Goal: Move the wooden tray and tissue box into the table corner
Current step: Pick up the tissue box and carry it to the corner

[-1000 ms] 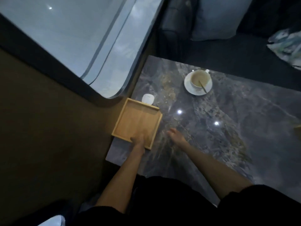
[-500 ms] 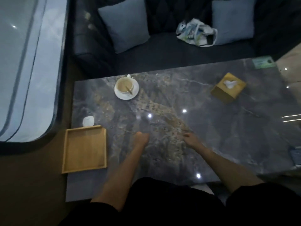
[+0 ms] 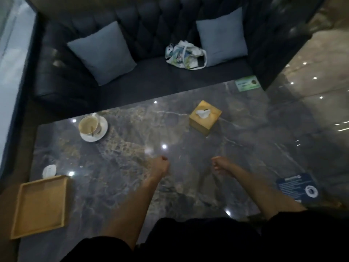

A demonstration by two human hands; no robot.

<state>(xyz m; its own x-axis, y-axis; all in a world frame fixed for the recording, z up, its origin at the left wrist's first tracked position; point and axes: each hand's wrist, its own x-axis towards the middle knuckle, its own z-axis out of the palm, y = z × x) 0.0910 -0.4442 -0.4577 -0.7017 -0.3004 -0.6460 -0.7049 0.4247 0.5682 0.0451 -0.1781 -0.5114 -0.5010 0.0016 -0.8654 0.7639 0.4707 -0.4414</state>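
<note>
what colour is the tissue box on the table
The tissue box is golden yellow with a white tissue sticking out the top, seen in the head view.

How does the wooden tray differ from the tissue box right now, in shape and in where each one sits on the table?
The wooden tray is flat, shallow and empty; the tissue box is a tall cube with a white tissue poking from its top. The tray lies at the table's near left edge by a small white object; the box stands toward the far right, nearer the sofa. Both look light wood-coloured, and neither hand touches either.
</note>
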